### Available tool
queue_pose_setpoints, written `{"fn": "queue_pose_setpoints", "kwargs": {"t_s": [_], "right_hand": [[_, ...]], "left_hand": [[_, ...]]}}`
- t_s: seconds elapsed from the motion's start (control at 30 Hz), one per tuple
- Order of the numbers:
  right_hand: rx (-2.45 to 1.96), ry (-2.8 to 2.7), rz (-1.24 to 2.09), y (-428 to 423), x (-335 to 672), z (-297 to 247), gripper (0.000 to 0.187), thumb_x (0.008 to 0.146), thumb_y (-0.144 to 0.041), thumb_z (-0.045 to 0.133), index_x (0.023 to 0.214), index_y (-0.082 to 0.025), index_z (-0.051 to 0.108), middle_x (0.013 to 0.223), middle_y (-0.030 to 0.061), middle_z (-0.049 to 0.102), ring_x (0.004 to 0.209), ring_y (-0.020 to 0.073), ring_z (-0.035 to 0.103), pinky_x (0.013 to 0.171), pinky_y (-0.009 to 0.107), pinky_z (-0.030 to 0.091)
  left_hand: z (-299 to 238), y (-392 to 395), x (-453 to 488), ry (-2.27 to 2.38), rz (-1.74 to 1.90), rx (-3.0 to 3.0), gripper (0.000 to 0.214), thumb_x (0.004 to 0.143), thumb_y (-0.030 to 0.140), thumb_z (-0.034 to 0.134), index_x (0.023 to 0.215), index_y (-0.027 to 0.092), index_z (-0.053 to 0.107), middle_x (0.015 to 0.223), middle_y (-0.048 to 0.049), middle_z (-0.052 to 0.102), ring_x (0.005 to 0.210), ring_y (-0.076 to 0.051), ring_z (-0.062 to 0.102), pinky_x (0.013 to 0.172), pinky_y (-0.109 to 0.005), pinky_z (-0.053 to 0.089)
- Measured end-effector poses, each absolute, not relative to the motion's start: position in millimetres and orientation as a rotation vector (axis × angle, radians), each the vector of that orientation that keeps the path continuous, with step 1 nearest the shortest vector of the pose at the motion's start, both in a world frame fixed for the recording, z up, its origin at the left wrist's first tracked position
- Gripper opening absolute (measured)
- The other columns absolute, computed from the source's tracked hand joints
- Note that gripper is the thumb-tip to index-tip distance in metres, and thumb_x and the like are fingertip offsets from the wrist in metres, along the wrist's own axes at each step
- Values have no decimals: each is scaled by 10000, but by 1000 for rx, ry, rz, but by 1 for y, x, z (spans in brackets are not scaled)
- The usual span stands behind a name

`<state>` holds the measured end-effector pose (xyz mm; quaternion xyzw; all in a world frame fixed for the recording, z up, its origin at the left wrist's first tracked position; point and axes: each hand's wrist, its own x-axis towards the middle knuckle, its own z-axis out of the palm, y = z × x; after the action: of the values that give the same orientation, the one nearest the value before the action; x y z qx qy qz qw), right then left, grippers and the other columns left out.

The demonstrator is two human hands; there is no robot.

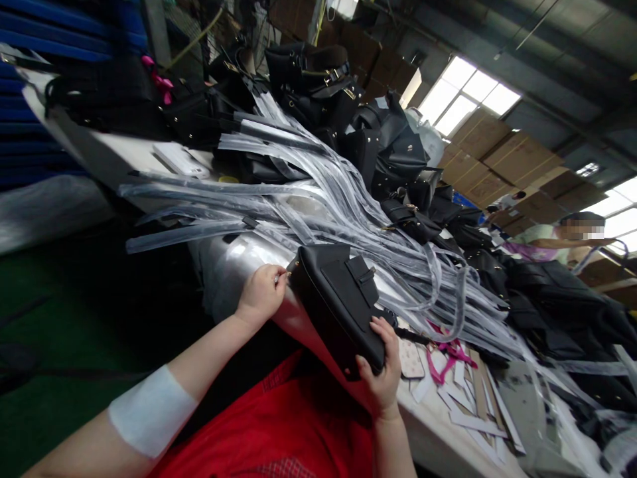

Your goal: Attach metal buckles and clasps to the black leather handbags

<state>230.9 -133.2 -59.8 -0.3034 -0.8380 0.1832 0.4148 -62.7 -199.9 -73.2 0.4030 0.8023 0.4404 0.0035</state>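
A black handbag (334, 302) with a front pocket flap is tilted at the table's near edge, in front of my body. My right hand (382, 365) grips its lower right end, thumb on the near side and fingers over the front. At the bag's upper left end, my left hand (263, 293) is closed in a pinch beside a small gold stud. A bit of metal glints at those fingertips, too small to name. Just behind the bag lies a heap of long straps in clear plastic wrap (328, 179).
Black bags (398, 146) are piled along the table's far side. Pink scissors (450, 355) and white strips (475, 421) lie to the right. A co-worker (562, 239) is at the far right. Stacked cartons (520, 156) stand behind; blue stacked panels (74, 33) are at left.
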Motion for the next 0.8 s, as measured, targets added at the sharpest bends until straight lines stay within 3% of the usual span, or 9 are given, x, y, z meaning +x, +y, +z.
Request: {"fn": "queue_pose_setpoints", "kwargs": {"t_s": [0.1,0.23,0.3,0.4,0.53,0.6,0.8], "right_hand": [[-769,-2108,449,-134,231,-58,521,816,-527,568,1208,-186,525,1298,160,524,1264,347,458,1036,587,358],[-771,-2105,459,-135,230,-56,521,812,-523,567,1206,-184,530,1290,155,527,1261,335,461,1043,563,362],[-777,-2104,458,-135,229,-55,516,810,-514,569,1206,-186,528,1290,152,529,1261,331,461,1046,556,361],[-783,-2089,472,-136,229,-54,512,806,-507,578,1206,-192,531,1291,143,528,1263,323,459,1058,545,352],[-782,-2094,472,-137,229,-53,512,807,-509,577,1208,-192,533,1280,139,538,1260,320,461,1056,539,356],[-783,-2097,458,-137,229,-53,512,812,-523,564,1200,-190,535,1274,143,541,1253,324,467,1048,545,363],[-740,-2083,462,-135,229,-55,546,793,-544,591,1207,-192,538,1266,144,542,1243,333,469,1040,563,366]], "left_hand": [[-72,-211,-70,2565,1400,1139,236,814,271,452,866,151,648,909,-141,710,868,-277,665,819,-386,508],[-65,-229,-64,2131,1630,1018,234,779,261,494,966,181,610,864,-39,716,626,-165,650,618,-274,522],[-59,-236,-53,1945,1649,1016,205,745,222,490,900,186,619,796,-5,701,539,-129,604,546,-242,494],[-47,-242,-31,1850,1601,1174,184,770,220,469,783,179,648,743,-12,677,605,-135,606,612,-250,501],[-36,-239,-2,1905,1491,1496,236,821,353,583,932,166,675,776,-35,651,687,-155,594,644,-259,483],[-35,-236,8,1953,1402,1637,244,821,383,622,913,163,674,728,-29,625,660,-150,568,628,-258,458],[-31,-235,19,1685,1367,1735,266,911,285,503,730,174,663,716,-31,648,694,-141,587,663,-245,445]]}}
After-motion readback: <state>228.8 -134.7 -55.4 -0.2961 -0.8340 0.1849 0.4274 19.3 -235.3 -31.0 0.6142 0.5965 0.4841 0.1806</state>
